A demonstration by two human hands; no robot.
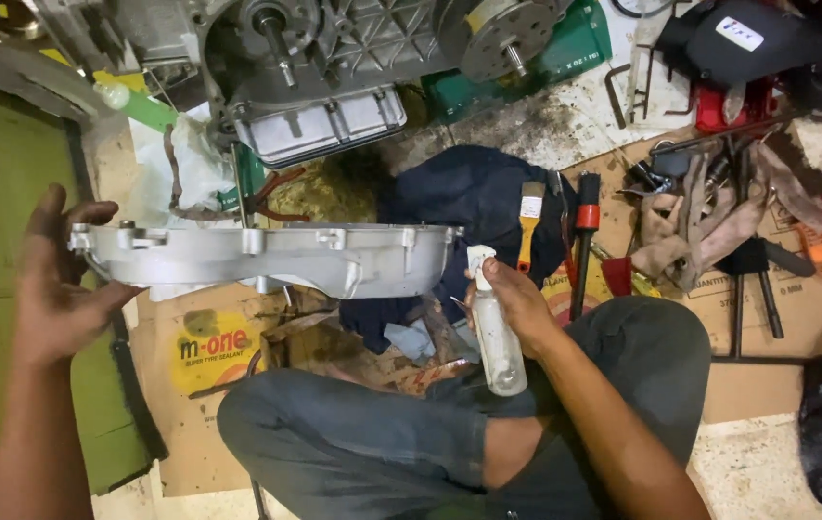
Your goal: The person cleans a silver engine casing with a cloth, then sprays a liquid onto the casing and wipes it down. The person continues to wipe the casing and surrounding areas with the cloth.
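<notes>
- Head view: my left hand (60,289) grips one end of a long silver engine cover (267,258), held edge-up above my knee; its far end hangs unsupported, so I judge it could tip or slip.
- My right hand (517,303) is clenched round a small clear spray bottle (496,337) (nozzle beside the cover); spray could miss onto my trousers.
- I sit on a floor (767,462) spread with cardboard (796,318), tools, rags and an engine block (334,67).
</notes>
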